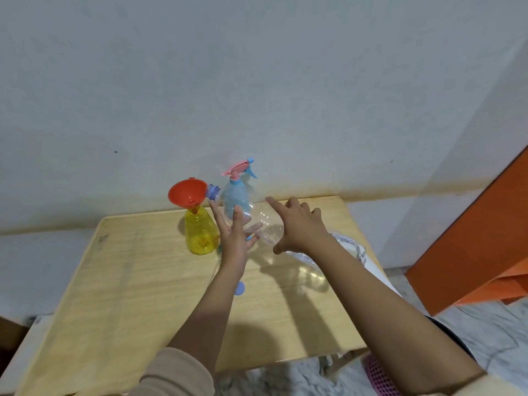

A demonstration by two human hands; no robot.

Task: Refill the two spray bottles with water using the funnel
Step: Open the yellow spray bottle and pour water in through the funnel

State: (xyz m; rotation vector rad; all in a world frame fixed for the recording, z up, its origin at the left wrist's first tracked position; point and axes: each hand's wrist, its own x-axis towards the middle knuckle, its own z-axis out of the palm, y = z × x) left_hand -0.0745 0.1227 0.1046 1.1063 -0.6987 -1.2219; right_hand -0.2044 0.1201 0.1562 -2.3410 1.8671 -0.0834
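A yellow spray bottle [200, 234] stands open-necked at the back of the wooden table [128, 281], with a red funnel [187, 192] seated in its neck. A clear water bottle [267, 227] is tilted, its bluish neck [213, 191] resting at the funnel's rim. My left hand [234, 238] supports this bottle from the front with spread fingers. My right hand [300, 224] grips its base end. Just behind the clear bottle stands a blue spray bottle [235, 198], its pink and blue trigger head [240, 168] on.
A small blue piece [239, 288] lies on the table beside my left forearm, with a thin tube [217, 260] near it. A clear ruffled plastic dish [353, 247] sits at the table's right edge. The wall is close behind; an orange board [471, 252] leans at right.
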